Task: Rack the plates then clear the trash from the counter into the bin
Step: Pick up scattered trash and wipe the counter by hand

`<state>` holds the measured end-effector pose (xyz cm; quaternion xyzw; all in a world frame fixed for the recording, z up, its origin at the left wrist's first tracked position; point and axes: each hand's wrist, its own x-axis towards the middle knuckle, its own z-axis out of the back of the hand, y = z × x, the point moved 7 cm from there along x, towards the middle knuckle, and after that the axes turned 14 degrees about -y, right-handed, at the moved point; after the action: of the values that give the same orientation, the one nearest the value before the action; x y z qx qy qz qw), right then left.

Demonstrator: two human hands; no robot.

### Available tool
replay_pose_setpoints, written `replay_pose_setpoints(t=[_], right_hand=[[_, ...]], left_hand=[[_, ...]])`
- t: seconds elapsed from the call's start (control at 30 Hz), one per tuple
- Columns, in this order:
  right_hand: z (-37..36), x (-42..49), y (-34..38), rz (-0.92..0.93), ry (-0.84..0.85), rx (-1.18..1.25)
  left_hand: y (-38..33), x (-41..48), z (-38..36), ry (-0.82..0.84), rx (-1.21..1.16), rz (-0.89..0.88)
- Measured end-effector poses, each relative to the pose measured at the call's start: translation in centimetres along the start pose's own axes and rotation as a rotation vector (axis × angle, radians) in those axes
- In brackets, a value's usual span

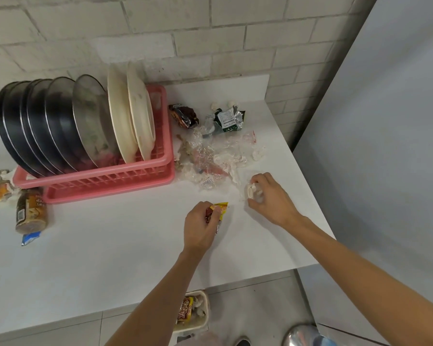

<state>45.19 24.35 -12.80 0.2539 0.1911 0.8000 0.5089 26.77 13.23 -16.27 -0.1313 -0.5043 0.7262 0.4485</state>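
The left hand (200,228) curls its fingers round a yellow-red snack wrapper (220,208) on the worktop (110,245). The right hand (273,201) pinches crumpled white trash (251,192) just beside it. The plates (60,126) stand in the pink rack (110,181), far left.

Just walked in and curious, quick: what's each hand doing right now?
Left hand: grips a yellow wrapper.
Right hand: grips a white wad.

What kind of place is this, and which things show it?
Probably a kitchen: a pink dish rack full of plates stands on a white counter by a brick-patterned wall, with food wrappers beside it and a bin on the floor below.
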Motion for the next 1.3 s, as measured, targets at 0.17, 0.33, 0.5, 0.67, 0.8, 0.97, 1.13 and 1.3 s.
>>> replay_pose_setpoints(t=[0.17,0.33,0.5,0.67,0.8,0.97,1.13,1.3], right_hand=[[1.8,-2.8,0.2,-0.114,-0.093,0.273],[3.4,-5.5,-1.0,-0.376,-0.145,0.527],[2.9,-7.9,-1.1,-0.625,-0.082,0.848],[1.8,-10.8,-1.2,-0.873,-0.082,1.011],[0.9,-13.2,-0.7,-0.947,-0.021,1.02],[-0.5,-15.8,0.8,-0.877,0.128,0.886],[-1.2,-17.8,3.5,-0.57,0.244,0.766],[-3.1,-20.8,4.9,-0.482,0.361,0.745]], left_hand=[[-0.2,0.0,0.1,-0.003,0.005,0.006],[-0.2,0.0,0.1,-0.003,0.017,0.005],[0.1,0.0,0.0,-0.002,0.035,0.021],[0.4,-0.3,0.0,-0.008,0.019,0.13],[0.5,-1.9,0.4,0.064,-0.086,0.235],[-0.6,-6.6,2.5,0.136,-0.227,0.306],[-1.0,-11.4,5.3,0.152,-0.252,0.455],[0.6,-15.5,9.7,0.155,-0.331,0.567]])
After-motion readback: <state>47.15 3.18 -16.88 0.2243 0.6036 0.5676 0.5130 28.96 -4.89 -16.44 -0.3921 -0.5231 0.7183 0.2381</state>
